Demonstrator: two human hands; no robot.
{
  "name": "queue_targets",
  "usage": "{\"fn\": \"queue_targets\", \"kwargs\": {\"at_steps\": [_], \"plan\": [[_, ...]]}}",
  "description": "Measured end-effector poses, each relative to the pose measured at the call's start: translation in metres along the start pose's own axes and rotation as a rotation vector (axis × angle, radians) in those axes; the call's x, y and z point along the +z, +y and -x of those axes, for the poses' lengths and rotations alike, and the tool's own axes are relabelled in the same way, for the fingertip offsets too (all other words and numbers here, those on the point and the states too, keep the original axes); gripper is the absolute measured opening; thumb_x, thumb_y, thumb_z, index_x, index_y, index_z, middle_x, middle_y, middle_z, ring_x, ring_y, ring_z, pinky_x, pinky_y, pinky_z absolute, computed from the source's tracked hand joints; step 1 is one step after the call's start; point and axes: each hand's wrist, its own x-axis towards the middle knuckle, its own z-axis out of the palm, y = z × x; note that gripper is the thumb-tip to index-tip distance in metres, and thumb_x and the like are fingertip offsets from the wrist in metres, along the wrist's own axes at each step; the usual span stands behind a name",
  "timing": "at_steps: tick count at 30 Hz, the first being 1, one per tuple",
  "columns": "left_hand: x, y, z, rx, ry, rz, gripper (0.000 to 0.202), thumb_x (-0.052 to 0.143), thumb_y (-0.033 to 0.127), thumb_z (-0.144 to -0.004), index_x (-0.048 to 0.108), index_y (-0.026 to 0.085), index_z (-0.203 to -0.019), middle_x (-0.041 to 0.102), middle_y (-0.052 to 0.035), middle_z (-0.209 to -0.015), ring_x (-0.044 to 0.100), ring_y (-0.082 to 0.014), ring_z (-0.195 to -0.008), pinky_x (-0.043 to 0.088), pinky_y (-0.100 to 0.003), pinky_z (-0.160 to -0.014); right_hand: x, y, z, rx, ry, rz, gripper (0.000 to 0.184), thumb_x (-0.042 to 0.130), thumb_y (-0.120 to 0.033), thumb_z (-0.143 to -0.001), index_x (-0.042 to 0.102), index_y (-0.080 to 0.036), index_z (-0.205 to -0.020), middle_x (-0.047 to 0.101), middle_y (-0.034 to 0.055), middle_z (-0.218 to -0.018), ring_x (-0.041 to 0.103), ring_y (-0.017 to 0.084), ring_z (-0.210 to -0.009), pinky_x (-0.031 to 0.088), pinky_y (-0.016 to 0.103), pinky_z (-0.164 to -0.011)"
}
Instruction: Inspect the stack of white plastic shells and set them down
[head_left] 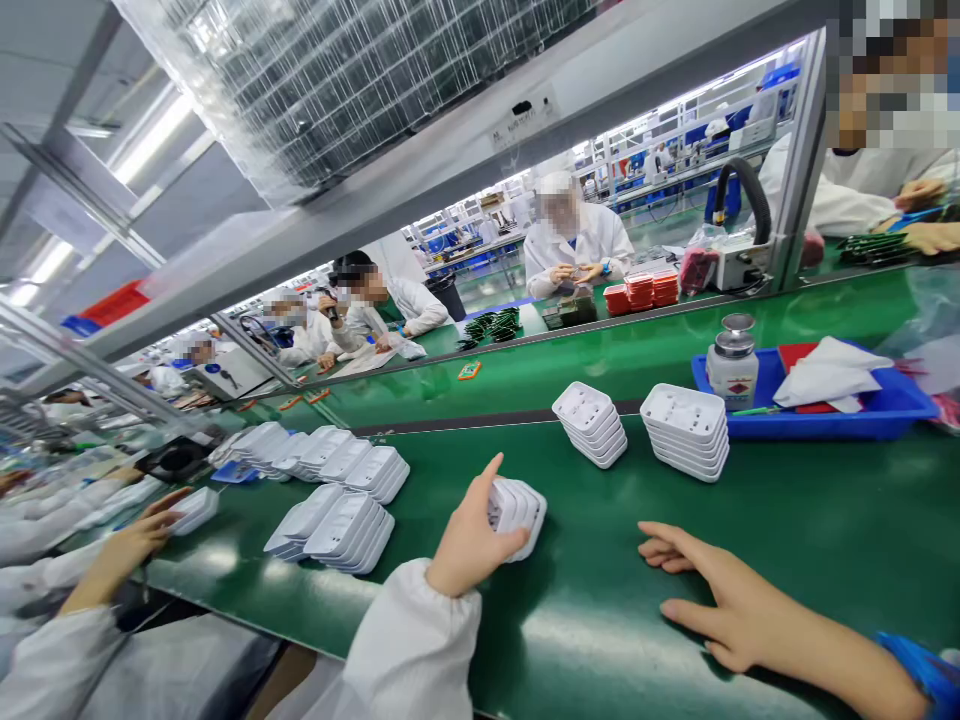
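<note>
The left hand (471, 545) is clamped on a small stack of white trays (517, 510) standing on the green tabletop (787, 520). At its 3 o'clock the right hand (712, 595) lies flat with fingers apart, holding nothing. At 1 o'clock stand two taller tray stacks (686, 430), a blue bin (885, 410) beyond them.

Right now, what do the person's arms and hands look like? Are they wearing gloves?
No gloves: both hands are bare. The left hand comes out of a long, puffy white sleeve with a gathered cuff at the wrist, like a lab coat. The right hand shows a bare forearm, and farther up there is a bright blue cuff at the picture's edge. No rings or watch show.
</note>
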Motion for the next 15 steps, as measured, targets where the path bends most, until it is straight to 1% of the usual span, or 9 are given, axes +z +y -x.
{"fn": "queue_targets", "kwargs": {"at_steps": [4, 5, 7, 9, 11, 13, 15], "plan": [[-0.038, -0.03, -0.001, -0.206, -0.062, -0.351, 0.085, 0.065, 0.027, -0.065, 0.03, 0.025, -0.143, 0.048, -0.0073, -0.133, 0.056, -0.0251, -0.109, 0.042, -0.035, -0.095, 0.002, 0.005, 0.001, -0.013, 0.001, 0.011, 0.074, 0.048, -0.035, -0.077, 0.029, -0.005, -0.141, 0.048, 0.0204, -0.128, 0.05, 0.029, -0.115, 0.042, 0.043, -0.098], [-0.047, -0.038, -0.001, -0.26, -0.073, -0.426, 0.085, 0.065, 0.029, -0.066, 0.029, 0.025, -0.143, 0.048, -0.0078, -0.134, 0.057, -0.0255, -0.108, 0.044, -0.035, -0.092, 0.003, 0.006, 0.001, -0.015, 0.003, 0.013, 0.074, 0.048, -0.035, -0.077, 0.029, -0.004, -0.141, 0.048, 0.0205, -0.128, 0.05, 0.029, -0.115, 0.042, 0.043, -0.099], [-0.06, -0.053, -0.001, -0.344, -0.046, -0.524, 0.085, 0.061, 0.031, -0.069, 0.025, 0.021, -0.145, 0.046, -0.0118, -0.136, 0.056, -0.0297, -0.11, 0.045, -0.038, -0.089, 0.004, 0.007, 0.001, -0.014, 0.008, 0.017, 0.074, 0.047, -0.036, -0.077, 0.03, -0.004, -0.141, 0.048, 0.0207, -0.128, 0.049, 0.029, -0.116, 0.042, 0.043, -0.099], [-0.068, -0.068, 0.001, -0.369, 0.044, -0.649, 0.084, 0.058, 0.032, -0.073, 0.021, 0.014, -0.146, 0.042, -0.0172, -0.139, 0.05, -0.0345, -0.118, 0.044, -0.043, -0.09, 0.005, 0.008, 0.0, -0.005, 0.01, 0.017, 0.074, 0.047, -0.036, -0.077, 0.031, -0.003, -0.141, 0.048, 0.0212, -0.128, 0.049, 0.029, -0.116, 0.042, 0.043, -0.099], [-0.07, -0.082, 0.007, -0.342, 0.174, -0.844, 0.08, 0.055, 0.033, -0.076, 0.022, 0.007, -0.145, 0.04, -0.0201, -0.14, 0.042, -0.0353, -0.125, 0.041, -0.044, -0.094, 0.006, 0.009, 0.0, 0.0, 0.014, 0.013, 0.074, 0.047, -0.038, -0.077, 0.031, -0.002, -0.141, 0.048, 0.0217, -0.128, 0.05, 0.029, -0.116, 0.042, 0.044, -0.099], [-0.066, -0.095, 0.016, -0.276, 0.323, -1.032, 0.071, 0.053, 0.033, -0.079, 0.032, 0.003, -0.14, 0.04, -0.0214, -0.14, 0.037, -0.0346, -0.129, 0.036, -0.046, -0.099, 0.007, 0.011, 0.0, 0.001, 0.026, 0.004, 0.073, 0.048, -0.038, -0.078, 0.032, -0.004, -0.141, 0.048, 0.0213, -0.128, 0.05, 0.029, -0.116, 0.043, 0.043, -0.099], [-0.06, -0.107, 0.025, -0.216, 0.447, -1.123, 0.06, 0.049, 0.035, -0.082, 0.042, 0.004, -0.134, 0.041, -0.0217, -0.139, 0.032, -0.0345, -0.131, 0.029, -0.05, -0.104, 0.007, 0.013, 0.001, -0.001, 0.038, -0.011, 0.07, 0.049, -0.037, -0.079, 0.034, -0.006, -0.14, 0.049, 0.02, -0.127, 0.05, 0.028, -0.116, 0.042, 0.042, -0.1]]}}
